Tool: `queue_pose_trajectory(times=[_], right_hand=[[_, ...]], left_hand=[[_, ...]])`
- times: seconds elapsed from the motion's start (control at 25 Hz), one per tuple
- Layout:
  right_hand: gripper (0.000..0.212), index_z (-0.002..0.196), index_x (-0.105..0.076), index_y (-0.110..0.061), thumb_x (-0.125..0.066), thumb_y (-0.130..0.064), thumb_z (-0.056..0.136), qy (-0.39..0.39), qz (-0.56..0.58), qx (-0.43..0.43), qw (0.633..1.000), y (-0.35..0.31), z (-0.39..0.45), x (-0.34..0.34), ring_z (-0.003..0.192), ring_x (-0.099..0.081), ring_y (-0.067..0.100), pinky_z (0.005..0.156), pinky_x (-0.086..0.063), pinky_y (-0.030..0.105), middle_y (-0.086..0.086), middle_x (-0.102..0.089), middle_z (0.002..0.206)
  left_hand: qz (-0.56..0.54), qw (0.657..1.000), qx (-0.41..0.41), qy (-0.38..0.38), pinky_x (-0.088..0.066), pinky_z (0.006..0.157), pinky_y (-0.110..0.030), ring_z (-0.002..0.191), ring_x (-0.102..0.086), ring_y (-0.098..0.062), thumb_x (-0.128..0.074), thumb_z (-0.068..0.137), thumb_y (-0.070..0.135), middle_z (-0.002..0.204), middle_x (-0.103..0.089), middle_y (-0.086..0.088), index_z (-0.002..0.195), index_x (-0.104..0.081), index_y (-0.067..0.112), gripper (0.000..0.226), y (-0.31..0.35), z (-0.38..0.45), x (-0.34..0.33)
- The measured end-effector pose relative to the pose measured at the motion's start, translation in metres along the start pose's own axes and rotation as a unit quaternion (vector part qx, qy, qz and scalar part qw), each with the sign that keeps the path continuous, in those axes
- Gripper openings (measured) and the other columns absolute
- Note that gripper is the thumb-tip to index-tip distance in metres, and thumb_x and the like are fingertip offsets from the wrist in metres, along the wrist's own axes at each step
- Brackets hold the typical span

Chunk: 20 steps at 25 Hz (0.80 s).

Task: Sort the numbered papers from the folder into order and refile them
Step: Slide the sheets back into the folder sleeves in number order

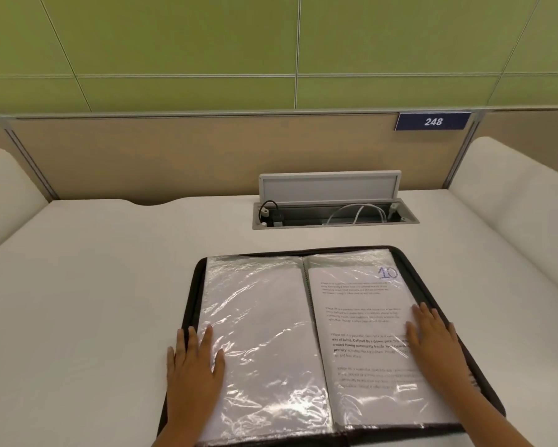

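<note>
We see the folder (332,337) lying open on the white desk (87,285), lower centre-right of frame, dark zip border around clear sleeves. Right-hand sleeve holds the printed paper (368,337) marked 10 in its upper right corner; left-hand sleeve (258,333) shows a blank white sheet. Left hand (195,366) lies flat, fingers straight, on the folder's left edge; right hand (432,340) flat on the right page's outer edge. Hands well apart, gripping nothing. Open cable tray (335,214) sits above centre, 248 sign (433,121) upper right.
</note>
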State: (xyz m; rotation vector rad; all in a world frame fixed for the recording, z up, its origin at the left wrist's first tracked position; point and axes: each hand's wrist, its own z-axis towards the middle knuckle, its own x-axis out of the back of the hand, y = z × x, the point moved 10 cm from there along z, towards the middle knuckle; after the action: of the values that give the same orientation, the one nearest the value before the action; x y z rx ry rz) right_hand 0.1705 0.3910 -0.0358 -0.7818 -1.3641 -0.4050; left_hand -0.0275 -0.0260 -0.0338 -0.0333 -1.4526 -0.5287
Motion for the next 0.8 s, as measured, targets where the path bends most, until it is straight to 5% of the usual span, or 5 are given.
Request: queue_pose_trajectory(times=[0.24, 0.36, 0.48, 0.64, 0.8], right_hand=[[0.059, 0.150, -0.012, -0.014, -0.024, -0.042, 0.099, -0.010, 0.004, -0.036, 0.999, -0.012, -0.018, 0.011, 0.146, -0.001, 0.022, 0.119, -0.004, 0.044, 0.005, -0.008, 0.159], [0.074, 0.147, -0.002, -0.027, 0.004, -0.067, 0.084, 0.012, 0.006, 0.087, 0.996, -0.098, -0.051, 0.022, 0.143, 0.014, 0.015, 0.116, 0.008, 0.033, -0.008, 0.010, 0.154], [0.087, 0.142, 0.003, -0.038, 0.021, -0.080, 0.068, -0.082, 0.069, 0.235, 0.966, -0.199, -0.110, -0.010, 0.141, 0.020, 0.007, 0.112, 0.018, 0.025, -0.020, 0.018, 0.149], [0.075, 0.144, -0.031, -0.028, -0.011, -0.074, 0.089, -0.158, -0.006, 0.352, 0.922, -0.277, -0.166, -0.068, 0.137, -0.033, 0.012, 0.108, -0.032, 0.030, -0.009, -0.031, 0.151], [0.087, 0.140, -0.042, -0.024, -0.009, -0.079, 0.082, -0.155, -0.060, 0.370, 0.914, -0.304, -0.172, -0.085, 0.137, -0.033, 0.014, 0.106, -0.031, 0.044, -0.008, -0.040, 0.147]], left_hand=[[-0.091, 0.995, -0.017, 0.036, -0.046, 0.091, -0.049, 0.117, -0.055, -0.036, -0.042, 0.091, 0.023, 0.126, -0.058, -0.019, 0.130, -0.053, 0.005, 0.044, -0.011, 0.006, 0.010], [-0.166, 0.983, -0.013, 0.075, -0.052, 0.086, -0.041, 0.102, -0.061, -0.029, -0.051, 0.086, -0.006, 0.122, -0.062, -0.009, 0.137, -0.045, 0.008, 0.053, -0.031, 0.013, 0.027], [-0.184, 0.978, -0.051, 0.088, -0.052, 0.083, -0.037, 0.098, -0.060, -0.023, -0.049, 0.088, -0.007, 0.123, -0.062, -0.003, 0.141, -0.037, 0.016, 0.059, -0.035, 0.016, 0.028], [-0.168, 0.984, -0.013, 0.064, -0.038, 0.104, -0.046, 0.130, -0.041, -0.032, -0.044, 0.093, -0.001, 0.141, -0.044, -0.012, 0.145, -0.030, 0.012, 0.056, -0.042, 0.016, 0.016], [-0.162, 0.985, 0.035, 0.044, -0.029, 0.109, -0.042, 0.136, -0.031, -0.032, -0.038, 0.096, 0.005, 0.146, -0.036, -0.018, 0.147, -0.025, 0.011, 0.052, -0.051, 0.018, 0.012]])
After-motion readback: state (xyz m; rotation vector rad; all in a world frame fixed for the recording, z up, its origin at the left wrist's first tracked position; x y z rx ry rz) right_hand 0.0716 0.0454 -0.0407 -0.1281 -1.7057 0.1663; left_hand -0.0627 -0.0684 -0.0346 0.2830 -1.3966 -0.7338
